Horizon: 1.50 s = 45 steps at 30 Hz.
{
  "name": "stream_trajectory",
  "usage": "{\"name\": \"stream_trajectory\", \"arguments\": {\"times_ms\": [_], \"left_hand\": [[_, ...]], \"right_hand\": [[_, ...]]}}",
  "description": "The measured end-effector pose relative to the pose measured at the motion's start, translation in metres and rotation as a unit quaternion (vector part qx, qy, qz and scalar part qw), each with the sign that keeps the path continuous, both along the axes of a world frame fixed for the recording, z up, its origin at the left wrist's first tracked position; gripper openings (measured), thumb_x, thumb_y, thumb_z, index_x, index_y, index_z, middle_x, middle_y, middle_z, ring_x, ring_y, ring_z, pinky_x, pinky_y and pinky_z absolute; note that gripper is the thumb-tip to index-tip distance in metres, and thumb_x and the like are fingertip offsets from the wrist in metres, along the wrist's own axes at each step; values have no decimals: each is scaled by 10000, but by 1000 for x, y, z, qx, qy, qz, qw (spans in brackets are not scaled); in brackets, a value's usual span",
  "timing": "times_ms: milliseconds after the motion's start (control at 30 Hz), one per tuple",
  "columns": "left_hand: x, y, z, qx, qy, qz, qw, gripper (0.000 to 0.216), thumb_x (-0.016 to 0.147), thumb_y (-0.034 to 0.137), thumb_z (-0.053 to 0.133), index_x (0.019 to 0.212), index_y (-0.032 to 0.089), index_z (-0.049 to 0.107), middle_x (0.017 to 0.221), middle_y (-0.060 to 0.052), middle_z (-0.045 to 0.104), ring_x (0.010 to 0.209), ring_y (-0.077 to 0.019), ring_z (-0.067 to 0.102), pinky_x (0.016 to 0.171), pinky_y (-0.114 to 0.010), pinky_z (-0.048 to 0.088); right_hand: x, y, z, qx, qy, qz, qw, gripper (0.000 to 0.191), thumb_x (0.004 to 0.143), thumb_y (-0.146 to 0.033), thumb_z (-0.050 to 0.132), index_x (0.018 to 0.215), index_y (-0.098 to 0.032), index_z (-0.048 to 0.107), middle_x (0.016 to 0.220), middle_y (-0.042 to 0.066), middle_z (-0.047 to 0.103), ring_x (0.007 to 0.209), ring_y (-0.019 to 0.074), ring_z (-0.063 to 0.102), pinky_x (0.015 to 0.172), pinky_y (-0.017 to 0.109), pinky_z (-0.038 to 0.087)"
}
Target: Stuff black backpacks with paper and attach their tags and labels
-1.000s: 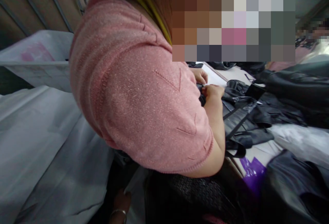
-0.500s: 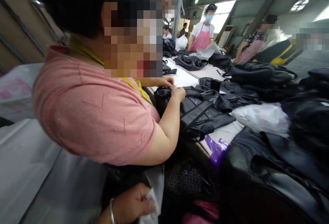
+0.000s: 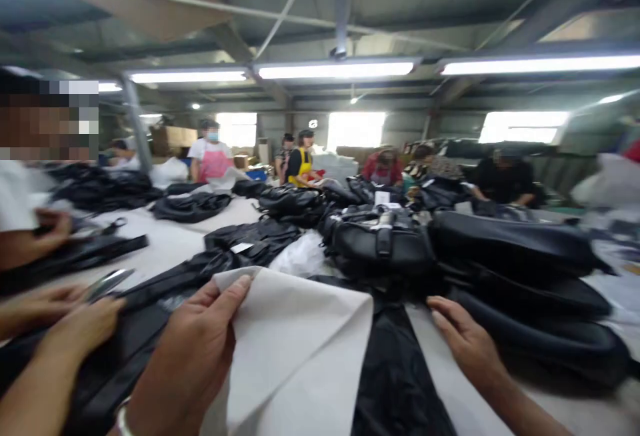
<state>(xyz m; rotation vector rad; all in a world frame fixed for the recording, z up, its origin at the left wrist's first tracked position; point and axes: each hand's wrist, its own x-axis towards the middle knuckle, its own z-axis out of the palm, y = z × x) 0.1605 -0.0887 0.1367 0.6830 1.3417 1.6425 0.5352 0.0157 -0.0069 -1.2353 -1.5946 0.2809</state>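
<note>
My left hand (image 3: pixel 193 349) is closed on the corner of a white fabric sheet (image 3: pixel 300 349), thumb on top, holding it up over the table. A bracelet shows at that wrist. My right hand (image 3: pixel 463 336) reaches forward with fingers held together, resting at the edge of a stack of black leather bags (image 3: pixel 520 276) and a black piece (image 3: pixel 395 369) lying under the white sheet. It holds nothing that I can see.
A co-worker's hands (image 3: pixel 75 319) at the left handle black material with a shiny tool (image 3: pixel 107 283). Black bags (image 3: pixel 380 239) cover the long white table (image 3: pixel 170 243). Several people stand working along the far side.
The view swung up from the co-worker in pink to the table ahead. My left hand rose from below with the white sheet, and my right hand came into view.
</note>
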Motion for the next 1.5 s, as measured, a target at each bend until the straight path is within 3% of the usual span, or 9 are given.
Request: {"name": "stream_trajectory", "arguments": {"times_ms": [233,433,733,867,1000,1100,1200,1300,1500], "left_hand": [[104,93,13,14,30,-58,998,129,839,67,603,935,125,666,840,-45,710,599,-119,646,482,-175,532],[131,132,-1,15,60,-87,994,114,841,28,588,878,135,605,805,-18,688,558,-101,627,482,-198,540],[161,150,-19,-10,44,-183,982,132,830,46,594,820,154,519,739,-48,675,635,-166,677,563,-259,563],[179,130,-19,-23,43,-222,974,104,832,82,604,846,148,524,818,-84,691,693,-171,693,579,-242,548],[164,102,-13,-20,173,-316,933,295,863,431,612,944,149,590,720,-70,678,532,-157,632,423,-198,424],[130,89,-3,138,428,-192,872,437,786,583,642,962,183,660,587,-28,616,518,-178,595,495,-250,468],[100,92,2,285,574,-85,763,562,663,528,777,1144,260,664,1073,-89,692,1000,-284,643,909,-329,507],[91,104,-4,264,590,-194,738,792,695,483,772,1401,289,470,1359,-81,564,1233,-292,531,1064,-338,408],[98,114,-19,168,601,-309,718,299,908,409,534,1085,205,663,809,-35,668,757,-181,624,716,-253,476]], "right_hand": [[-5,-17,77,132,77,166,974,484,943,-508,494,1356,-255,476,1399,98,466,1230,284,480,919,349,468],[37,-19,98,150,151,108,971,414,990,-477,391,1293,-238,540,1359,118,500,1233,303,479,942,404,457],[30,-6,122,42,-273,160,948,1055,637,-294,799,1526,-250,233,1560,130,230,1423,366,180,1141,556,201],[5,18,122,94,-220,202,950,655,764,-325,698,1377,-184,515,1368,154,522,1283,324,441,1110,498,284],[-1,33,112,90,2,249,964,424,959,-499,464,904,-169,724,871,78,683,850,224,616,851,342,482],[6,36,100,8,126,218,968,490,919,-604,500,871,-154,688,732,29,601,674,173,539,620,268,455],[10,30,94,-10,153,181,971,492,894,-630,524,891,-163,679,674,2,517,620,150,458,556,246,401],[6,18,94,-8,153,177,972,490,902,-628,505,912,-172,685,660,4,506,593,147,438,528,243,381],[15,8,92,-38,161,219,962,468,901,-603,524,903,-160,673,674,7,515,584,134,418,527,244,351]]}}
